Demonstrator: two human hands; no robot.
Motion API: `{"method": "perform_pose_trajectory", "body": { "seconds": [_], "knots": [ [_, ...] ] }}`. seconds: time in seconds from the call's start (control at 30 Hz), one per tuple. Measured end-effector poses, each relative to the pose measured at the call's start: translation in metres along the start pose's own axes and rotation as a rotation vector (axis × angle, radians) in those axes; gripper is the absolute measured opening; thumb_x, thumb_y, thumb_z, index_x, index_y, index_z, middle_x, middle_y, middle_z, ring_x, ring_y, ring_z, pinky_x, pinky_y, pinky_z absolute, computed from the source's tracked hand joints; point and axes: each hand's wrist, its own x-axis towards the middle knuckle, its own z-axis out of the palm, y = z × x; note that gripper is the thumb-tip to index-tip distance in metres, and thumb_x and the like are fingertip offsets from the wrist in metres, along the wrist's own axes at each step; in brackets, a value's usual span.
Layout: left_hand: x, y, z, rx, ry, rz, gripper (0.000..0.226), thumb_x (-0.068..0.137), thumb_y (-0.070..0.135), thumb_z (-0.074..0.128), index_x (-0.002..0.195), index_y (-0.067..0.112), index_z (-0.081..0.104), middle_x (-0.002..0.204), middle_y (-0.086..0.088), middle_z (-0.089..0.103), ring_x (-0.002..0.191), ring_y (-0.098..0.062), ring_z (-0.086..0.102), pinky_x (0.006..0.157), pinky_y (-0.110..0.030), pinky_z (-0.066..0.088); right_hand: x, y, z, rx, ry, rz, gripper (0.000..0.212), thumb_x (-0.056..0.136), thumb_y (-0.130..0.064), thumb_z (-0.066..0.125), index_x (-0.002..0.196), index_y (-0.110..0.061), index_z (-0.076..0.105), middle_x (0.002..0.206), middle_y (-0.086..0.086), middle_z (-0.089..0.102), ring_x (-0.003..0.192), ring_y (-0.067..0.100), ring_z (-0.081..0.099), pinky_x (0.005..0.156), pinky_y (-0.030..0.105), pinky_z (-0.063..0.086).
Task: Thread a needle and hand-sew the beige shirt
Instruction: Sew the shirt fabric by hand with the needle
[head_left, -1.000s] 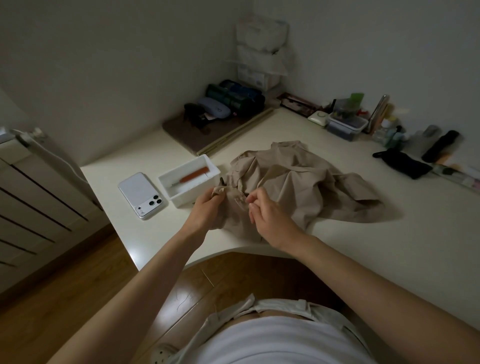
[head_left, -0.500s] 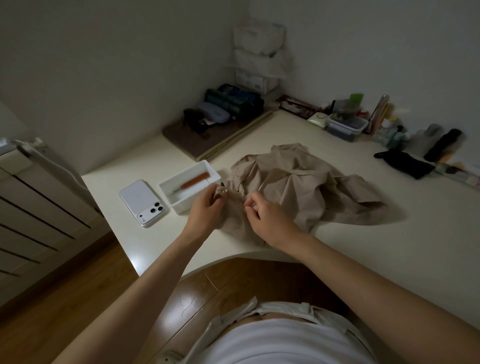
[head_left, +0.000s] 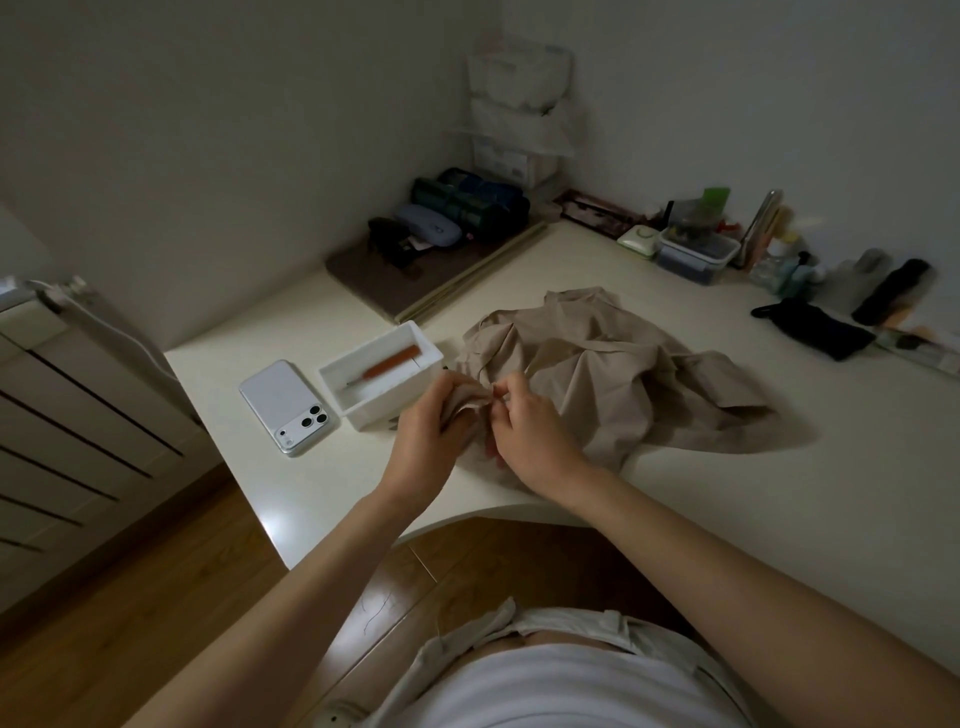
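Head view: the beige shirt (head_left: 597, 374) lies crumpled on the desk (head_left: 727, 509), and its near-left edge is lifted off the surface between your hands. Your left hand (head_left: 423, 439) holds a bunched fold of that edge, fingers curled round the cloth, so that grip is clamped on the shirt. Your right hand (head_left: 532, 434) meets the same fold from the right, thumb and forefinger pinched together at the fabric. Whether a needle sits in that pinch cannot be told, as the light is poor and the item too small. No thread can be made out.

A white tray (head_left: 371, 415) stands just beside your left hand and holds an orange-handled tool (head_left: 392, 364). A phone (head_left: 283, 402) lies to the left of the tray.

Assessment: the step in hand appears to be the sewing itself, working at or setting up a stitch on the held fold. Threading cannot be confirmed as done.

Next move, as judged: hold the fold taut and flat in your left grip, so that the right can pass a point cleanly through the layers. Mind the left fingertips behind the cloth. Draw any thread through steadily, as bunched fabric invites snags.
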Motion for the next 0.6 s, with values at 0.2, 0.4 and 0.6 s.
{"method": "perform_pose_trajectory", "body": {
  "seconds": [0.2, 0.4, 0.6],
  "knots": [
    [0.001, 0.006, 0.005, 0.069, 0.047, -0.033, 0.010, 0.086, 0.002, 0.061, 0.093, 0.008, 0.062, 0.081, 0.004, 0.061, 0.074, 0.004, 0.056, 0.064, -0.009, 0.042, 0.000, 0.004, -0.002, 0.042, -0.005, 0.004, 0.008, 0.103, -0.021, 0.035, 0.106, -0.018, 0.041, 0.078, 0.000, 0.061, 0.055, 0.003, 0.059, 0.050, 0.015, 0.046],
    [0.005, 0.011, 0.008, 0.112, 0.070, -0.022, 0.010, 0.088, 0.010, 0.062, 0.084, 0.019, 0.060, 0.076, 0.004, 0.057, 0.070, 0.000, 0.051, 0.061, -0.009, 0.039, -0.001, 0.004, -0.007, -0.014, -0.013, -0.059, 0.009, 0.102, -0.018, 0.036, 0.106, -0.012, 0.042, 0.080, 0.000, 0.058, 0.069, 0.014, 0.058, 0.059, 0.029, 0.049],
    [0.013, 0.001, 0.003, 0.162, 0.124, -0.041, 0.008, 0.089, 0.005, 0.061, 0.084, 0.012, 0.061, 0.074, 0.007, 0.058, 0.067, -0.001, 0.053, 0.061, -0.010, 0.040, -0.006, 0.009, -0.010, -0.025, -0.058, -0.112, 0.018, 0.101, -0.018, 0.041, 0.110, -0.009, 0.053, 0.069, -0.013, 0.049, 0.059, -0.003, 0.050, 0.055, 0.010, 0.038]
  ]
}}
